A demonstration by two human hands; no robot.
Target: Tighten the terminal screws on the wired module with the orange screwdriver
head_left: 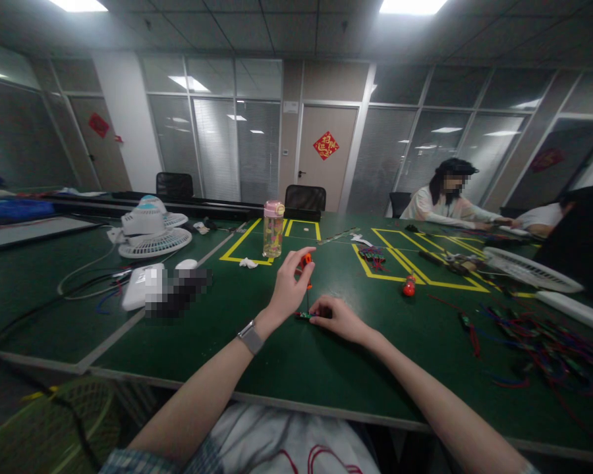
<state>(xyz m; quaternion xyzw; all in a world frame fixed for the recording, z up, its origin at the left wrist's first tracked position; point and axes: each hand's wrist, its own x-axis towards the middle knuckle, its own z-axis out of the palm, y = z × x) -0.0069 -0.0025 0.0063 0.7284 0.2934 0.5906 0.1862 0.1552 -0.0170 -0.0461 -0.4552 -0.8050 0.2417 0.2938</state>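
My left hand [292, 283], with a watch on its wrist, is closed around the orange handle of a screwdriver [307, 261]. The screwdriver stands upright, its thin dark shaft reaching down to a small green circuit board [303, 316] on the table. Whether the tip sits in a screw is too small to tell. My right hand [338, 317] rests on the table and pinches the right end of that board between thumb and fingers. Part of the board is hidden by those fingers.
A pink-lidded bottle [273, 230] stands beyond my hands. White fans [153, 240] lie at the left. Several wired boards [548, 342] are heaped at the right, near a red screwdriver [409, 285]. A person [445, 197] sits across the table [257, 368] at right.
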